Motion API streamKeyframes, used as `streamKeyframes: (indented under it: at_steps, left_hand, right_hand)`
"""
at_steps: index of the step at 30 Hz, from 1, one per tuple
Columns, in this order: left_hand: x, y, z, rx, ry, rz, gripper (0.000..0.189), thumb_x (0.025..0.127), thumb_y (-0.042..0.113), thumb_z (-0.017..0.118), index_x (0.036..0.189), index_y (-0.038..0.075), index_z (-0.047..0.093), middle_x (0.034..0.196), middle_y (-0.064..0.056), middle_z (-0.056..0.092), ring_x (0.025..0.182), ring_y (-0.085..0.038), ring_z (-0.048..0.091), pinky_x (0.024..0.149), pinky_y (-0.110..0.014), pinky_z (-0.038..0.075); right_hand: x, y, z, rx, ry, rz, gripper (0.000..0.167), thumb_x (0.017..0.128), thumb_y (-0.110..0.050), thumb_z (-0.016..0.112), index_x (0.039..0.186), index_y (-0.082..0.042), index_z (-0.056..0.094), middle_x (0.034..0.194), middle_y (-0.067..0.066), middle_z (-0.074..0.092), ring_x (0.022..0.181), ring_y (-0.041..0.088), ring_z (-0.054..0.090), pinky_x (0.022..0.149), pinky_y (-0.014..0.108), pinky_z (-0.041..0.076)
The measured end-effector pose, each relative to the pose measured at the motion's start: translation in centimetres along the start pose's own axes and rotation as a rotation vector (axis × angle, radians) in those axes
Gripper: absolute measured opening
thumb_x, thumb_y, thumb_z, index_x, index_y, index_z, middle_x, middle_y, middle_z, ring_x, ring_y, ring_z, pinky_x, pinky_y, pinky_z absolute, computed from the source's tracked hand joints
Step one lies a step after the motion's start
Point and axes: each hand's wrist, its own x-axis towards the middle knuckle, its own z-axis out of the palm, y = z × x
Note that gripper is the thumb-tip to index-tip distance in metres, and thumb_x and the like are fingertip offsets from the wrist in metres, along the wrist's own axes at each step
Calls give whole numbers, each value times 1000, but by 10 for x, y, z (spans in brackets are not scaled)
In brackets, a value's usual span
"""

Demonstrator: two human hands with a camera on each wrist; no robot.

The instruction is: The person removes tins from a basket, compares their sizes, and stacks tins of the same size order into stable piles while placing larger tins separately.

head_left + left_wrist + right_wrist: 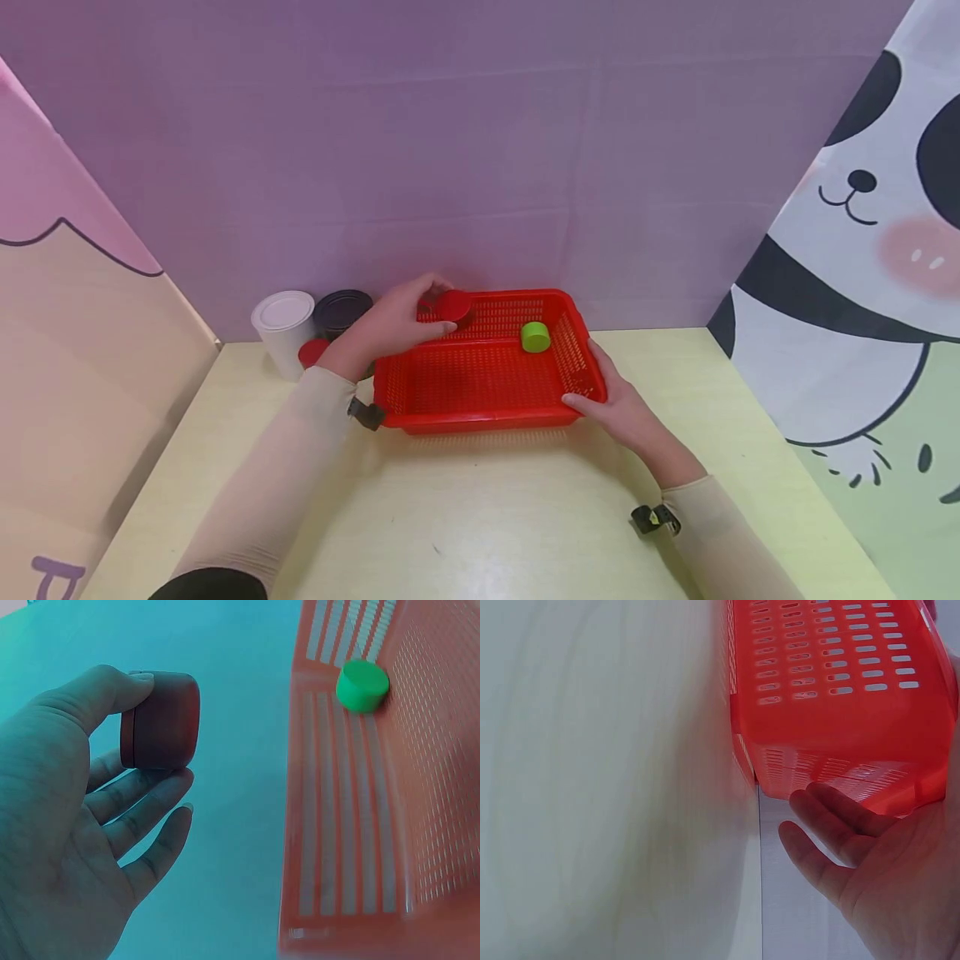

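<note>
My left hand [390, 321] pinches a small round red container [454, 307] over the back left part of a red plastic basket [480, 419]. In the left wrist view, thumb and fingers hold the container [163, 721] by its sides, and a seam from a lid shows near one end. At the basket's right side, my right hand [618, 408] grips it with the thumb on the rim and the fingers outside. The right wrist view has those fingers spread under the basket wall [840, 724]. A small green round container [535, 337] sits inside the basket, toward the right.
Left of the basket stand a white lidded canister [285, 329] and a container with a black lid [341, 310]. A red round thing [312, 352] beside them is partly hidden by my left hand. A purple backdrop [480, 167] rises behind the pale wooden table [465, 517].
</note>
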Motion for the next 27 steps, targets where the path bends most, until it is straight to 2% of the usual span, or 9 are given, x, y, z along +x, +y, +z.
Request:
streamKeyframes:
  at_steps: [5, 12, 16, 22, 27]
  left_hand:
    - [-24, -18, -11, -1, 44, -61, 61, 95, 26, 88, 147, 19, 57, 137, -3, 65, 128, -26, 61, 98, -48, 64]
    - [-53, -40, -25, -10, 109, -89, 59, 99, 26, 84, 150, 17, 55, 139, -8, 66, 124, -34, 66, 103, -55, 61]
    - [-66, -53, -35, -29, 135, -108, 58, 100, 24, 83, 150, 14, 55, 142, -11, 65, 127, -37, 66, 108, -57, 58]
    - [-85, -76, -51, -13, 165, -178, 57, 102, 24, 81, 150, 8, 54, 142, -16, 65, 129, -43, 64, 110, -62, 54]
    - [-98, -89, -57, -33, 196, -184, 54, 103, 22, 79, 148, 4, 54, 138, -19, 66, 126, -44, 67, 111, -61, 54]
  right_hand:
    - [0, 2, -1, 1, 1, 0, 111, 101, -44, 81, 179, -29, 3, 172, 21, 36, 151, 46, 43, 104, 59, 60]
    - [0, 2, -1, 0, 4, 2, 110, 101, -40, 81, 179, -30, 4, 172, 21, 36, 150, 47, 43, 103, 59, 60]
    - [0, 3, -1, -5, 4, 3, 110, 101, -41, 80, 179, -29, 3, 172, 22, 36, 150, 47, 43, 104, 60, 60]
    - [0, 3, 0, 2, -2, 6, 112, 101, -43, 81, 179, -30, 3, 172, 21, 35, 151, 46, 42, 104, 59, 60]
    - [0, 3, 0, 6, -1, 0, 112, 101, -41, 81, 179, -29, 2, 173, 21, 35, 151, 47, 42, 104, 59, 60]
